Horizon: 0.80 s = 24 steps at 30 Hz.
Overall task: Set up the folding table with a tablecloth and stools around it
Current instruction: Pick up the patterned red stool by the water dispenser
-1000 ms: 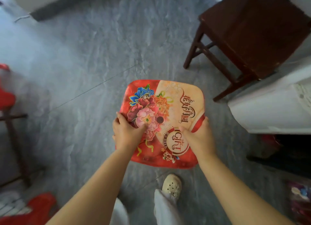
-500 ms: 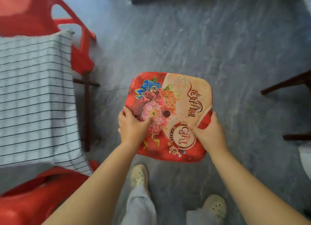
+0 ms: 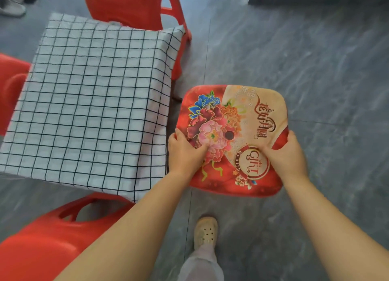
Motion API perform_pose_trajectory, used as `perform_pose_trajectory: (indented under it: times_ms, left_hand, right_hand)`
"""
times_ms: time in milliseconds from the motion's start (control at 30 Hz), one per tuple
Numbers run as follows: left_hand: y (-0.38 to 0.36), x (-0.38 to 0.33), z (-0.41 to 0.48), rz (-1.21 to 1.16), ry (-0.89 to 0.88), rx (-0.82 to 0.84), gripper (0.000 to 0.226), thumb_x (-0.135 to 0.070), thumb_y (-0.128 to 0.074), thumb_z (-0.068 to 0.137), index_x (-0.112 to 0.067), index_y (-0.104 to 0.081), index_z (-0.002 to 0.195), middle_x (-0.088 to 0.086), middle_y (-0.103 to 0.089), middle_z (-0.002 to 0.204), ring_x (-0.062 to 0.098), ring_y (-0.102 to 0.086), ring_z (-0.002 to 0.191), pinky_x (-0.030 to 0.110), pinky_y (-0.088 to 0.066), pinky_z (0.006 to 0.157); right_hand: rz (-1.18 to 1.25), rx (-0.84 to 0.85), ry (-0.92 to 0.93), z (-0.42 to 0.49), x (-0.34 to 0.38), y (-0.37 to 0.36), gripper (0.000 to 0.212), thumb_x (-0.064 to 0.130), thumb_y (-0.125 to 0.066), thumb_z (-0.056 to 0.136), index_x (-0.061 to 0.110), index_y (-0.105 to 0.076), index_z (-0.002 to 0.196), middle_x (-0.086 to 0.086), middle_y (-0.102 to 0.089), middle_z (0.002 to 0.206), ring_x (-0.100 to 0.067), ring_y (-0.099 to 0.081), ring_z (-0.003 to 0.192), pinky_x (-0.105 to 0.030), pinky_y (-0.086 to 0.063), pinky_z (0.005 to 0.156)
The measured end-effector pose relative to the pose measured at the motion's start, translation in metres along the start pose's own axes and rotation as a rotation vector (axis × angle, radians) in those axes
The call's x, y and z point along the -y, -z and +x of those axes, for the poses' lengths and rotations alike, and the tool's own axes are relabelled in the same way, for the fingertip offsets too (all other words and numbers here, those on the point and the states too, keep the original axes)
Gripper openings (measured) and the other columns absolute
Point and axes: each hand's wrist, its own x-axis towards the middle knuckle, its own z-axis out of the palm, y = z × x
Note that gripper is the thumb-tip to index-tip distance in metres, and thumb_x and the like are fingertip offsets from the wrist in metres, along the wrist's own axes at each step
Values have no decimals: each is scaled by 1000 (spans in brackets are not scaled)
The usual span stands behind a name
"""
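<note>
The left hand [image 3: 185, 152] and right hand [image 3: 288, 154] are clamping the near edge of the square red plastic stool with flower-printed seat [image 3: 242, 116], centre right of frame; the check-clothed folding desk [image 3: 90, 95] is standing just left, nearest the left hand.

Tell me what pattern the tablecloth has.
The tablecloth is white with a black grid; head view.

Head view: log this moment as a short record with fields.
held item: printed stool, seat facing up
left hand: grips its near-left edge
right hand: grips its near-right edge
checked tablecloth: draped flat, left of the printed stool
around the cloth: far red stool, left red stool, near red stool
</note>
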Motion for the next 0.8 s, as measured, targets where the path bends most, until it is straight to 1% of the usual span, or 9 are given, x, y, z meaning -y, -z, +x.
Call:
perform_pose_trajectory:
  times_ms: [100,233,333,400,533,600,700,767,800]
  left_hand:
    - [-5,1,15,-8,-33,30,97,-64,-64,68,-4,-36,138,16,-43,136,26,-40,128,42,-39,104]
    - [-8,-3,31,41,-62,25,100,-69,-58,59,-3,-40,132,14,-47,130,28,-46,121,44,-43,98]
    - [-11,-3,42,138,-130,50,99,-57,-70,68,-1,-30,139,17,-38,140,31,-38,130,44,-39,104]
    - [-12,-3,45,209,-179,57,103,-50,-73,72,-1,-20,145,17,-29,147,31,-33,135,43,-36,107]
    - [-11,-8,46,286,-186,74,108,-50,-72,75,-1,-9,149,16,-24,150,31,-35,134,41,-38,104]
    - [-9,-12,47,322,-167,91,111,-51,-71,76,-1,-5,149,16,-22,152,31,-34,135,42,-39,103]
    - [-8,-20,45,411,-127,122,111,-53,-68,78,1,-1,148,17,-17,154,32,-28,139,46,-37,105]
    - [-8,-23,39,524,-108,115,107,-56,-61,81,0,1,149,18,-8,157,33,-15,143,50,-28,111]
    - [-5,-24,34,581,-110,117,104,-57,-57,83,-2,2,149,18,-2,158,33,-8,145,51,-24,113]
  right_hand:
    - [-32,-3,8,21,2,-1,70,35,-82,68,12,-49,125,-8,-63,122,-31,-59,111,-34,-44,81]
    - [-29,5,4,40,5,-5,71,36,-83,67,14,-49,125,-8,-62,123,-30,-58,113,-38,-46,88]
    - [-23,44,-18,48,-2,-14,75,26,-83,69,9,-41,130,-13,-58,129,-31,-55,118,-37,-44,92]
    - [-13,54,-18,49,-10,-20,79,25,-84,67,8,-40,130,-13,-56,130,-31,-55,119,-38,-44,94]
    - [-11,10,-34,47,-15,-26,86,26,-85,66,7,-37,135,-13,-53,134,-30,-53,122,-40,-46,97]
    - [-69,-28,-38,45,-9,-28,85,28,-84,69,7,-37,137,-13,-51,136,-31,-52,123,-41,-45,96]
    - [-267,-42,-21,35,-2,-26,86,35,-73,81,4,-26,146,-16,-37,148,-33,-37,135,-41,-35,106]
    - [-398,12,24,24,-3,-20,86,37,-62,89,4,-12,151,-15,-18,158,-31,-20,145,-39,-22,115]
    - [-433,53,46,17,-4,-15,83,35,-59,92,5,-9,152,-15,-12,160,-30,-13,147,-38,-17,117]
